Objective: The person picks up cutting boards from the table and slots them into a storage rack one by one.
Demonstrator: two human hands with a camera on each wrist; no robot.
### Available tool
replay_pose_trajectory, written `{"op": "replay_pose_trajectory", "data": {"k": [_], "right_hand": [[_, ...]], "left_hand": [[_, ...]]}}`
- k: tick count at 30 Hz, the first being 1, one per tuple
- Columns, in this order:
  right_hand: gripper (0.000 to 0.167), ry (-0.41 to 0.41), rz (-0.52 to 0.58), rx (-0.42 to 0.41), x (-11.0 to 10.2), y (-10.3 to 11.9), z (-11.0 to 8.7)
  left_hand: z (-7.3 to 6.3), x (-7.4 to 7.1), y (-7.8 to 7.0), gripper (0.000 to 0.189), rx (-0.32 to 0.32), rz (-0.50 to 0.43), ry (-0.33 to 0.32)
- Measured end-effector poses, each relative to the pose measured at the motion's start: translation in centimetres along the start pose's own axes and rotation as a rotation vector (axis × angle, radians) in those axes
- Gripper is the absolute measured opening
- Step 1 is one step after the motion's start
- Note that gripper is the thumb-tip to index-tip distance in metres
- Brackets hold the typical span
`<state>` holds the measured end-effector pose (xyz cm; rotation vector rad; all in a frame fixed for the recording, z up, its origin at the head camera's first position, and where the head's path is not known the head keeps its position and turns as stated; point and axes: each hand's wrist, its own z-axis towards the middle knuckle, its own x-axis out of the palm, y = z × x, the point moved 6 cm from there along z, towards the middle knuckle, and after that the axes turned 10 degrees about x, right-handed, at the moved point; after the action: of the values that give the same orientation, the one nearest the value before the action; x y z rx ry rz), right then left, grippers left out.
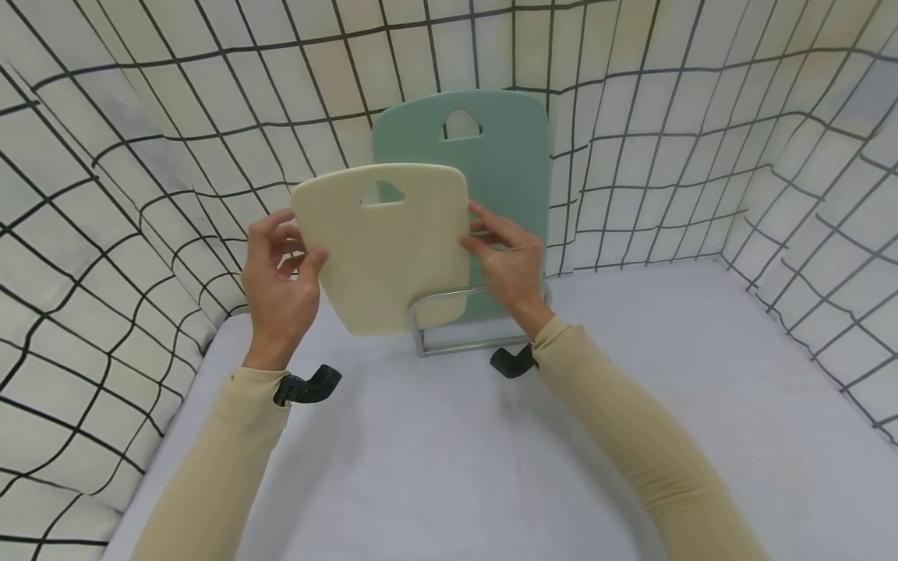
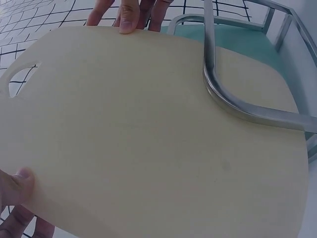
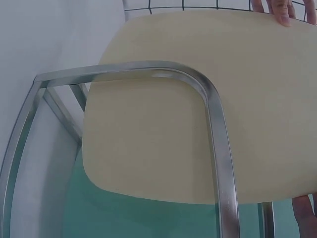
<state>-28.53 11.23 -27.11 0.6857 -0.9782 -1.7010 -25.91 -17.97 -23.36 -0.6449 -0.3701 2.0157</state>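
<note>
Both hands hold a cream cutting board [image 1: 393, 257] upright and slightly tilted, its handle hole at the top. My left hand [image 1: 277, 288] pinches its left edge, thumb in front and fingers behind. At the right edge, my right hand [image 1: 510, 261] pinches it between thumb and fingers. The board's lower right corner sits behind the front loop of a metal rack [image 3: 223, 148], while its lower left part is outside that loop. Behind it, a larger green cutting board [image 1: 508, 164] stands upright in the rack, partly hidden by the cream board and right hand.
The rack stands on a white table surface [image 1: 435, 452] near its back. Behind and along both sides rises a pale wall covering with a black grid [image 1: 652, 140]. Each wrist carries a small black camera mount [image 1: 309, 387].
</note>
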Motion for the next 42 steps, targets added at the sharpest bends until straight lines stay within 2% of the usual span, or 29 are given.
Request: {"op": "replay_pose_trajectory", "data": {"k": [15,27,42], "right_hand": [[0.044,-0.005,-0.019,-0.016,-0.5,0.0,0.2],[0.044,-0.012,-0.014,-0.01,-1.0,-0.1,0.3],[0.044,-0.007,0.001,-0.016,-1.3,-0.1,0.4]], "left_hand": [[0.2,0.5,-0.1,0.05,0.006,-0.029,-0.008],[0.0,1.0,-0.2,0.049,-0.025,0.019,0.037],[0.2,1.4,-0.2,0.05,-0.009,0.009,0.045]]}}
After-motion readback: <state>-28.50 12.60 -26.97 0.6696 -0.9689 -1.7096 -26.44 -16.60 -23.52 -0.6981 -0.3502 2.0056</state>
